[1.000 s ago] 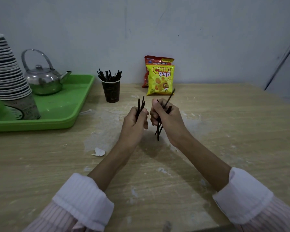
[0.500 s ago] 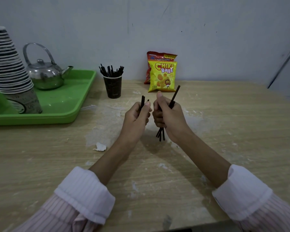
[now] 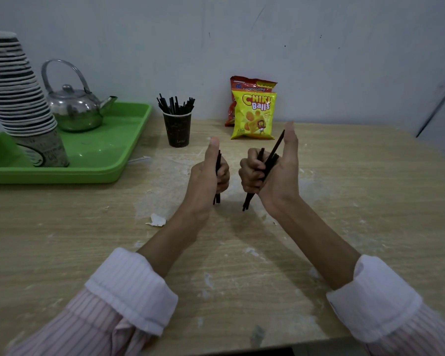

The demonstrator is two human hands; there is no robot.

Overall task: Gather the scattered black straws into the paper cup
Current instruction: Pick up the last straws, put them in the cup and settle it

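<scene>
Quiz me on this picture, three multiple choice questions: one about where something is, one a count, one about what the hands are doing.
1. Where is the metal kettle? A) on the green tray B) on the floor C) on a shelf
2. How many snack bags stand by the wall? A) one B) two C) four
3. What do the left hand and right hand do? A) lie flat, empty B) lift a plate C) each grips black straws
Answers: 1 A, it sits in the tray. 2 B, a yellow bag stands before a red bag. 3 C, fingers curl round straws, thumbs raised.
</scene>
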